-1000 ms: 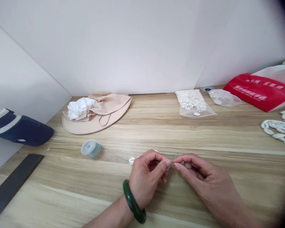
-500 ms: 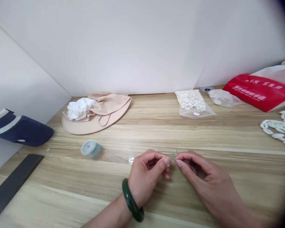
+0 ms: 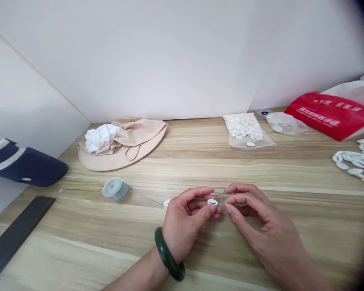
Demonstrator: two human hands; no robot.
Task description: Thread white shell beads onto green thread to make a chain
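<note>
A small white cowrie shell (image 3: 212,202) with a dark slit lies between the thumb and fingers of my left hand (image 3: 185,214), which wears a dark green bangle (image 3: 167,254). Close by on the right, my right hand (image 3: 263,222) pinches a thin pale green cord (image 3: 221,204) between thumb and index finger. The cord's far part passes behind the fingertips. Left of my left hand, another white shell (image 3: 166,204) sits on the cord, partly hidden by the hand. From there the cord runs back to a light blue-green spool (image 3: 116,189).
A beige sun hat (image 3: 124,141) with white cloth on it lies at the back left. A navy bottle (image 3: 33,165) and a dark flat bar (image 3: 15,238) are at left. A bag of shells (image 3: 243,127), a red bag (image 3: 327,115) and strung shells (image 3: 356,161) are at right.
My left index finger has lifted away from the thumb, bringing the shell into view. My right fingertips still pinch the cord, with the index finger slightly raised.
</note>
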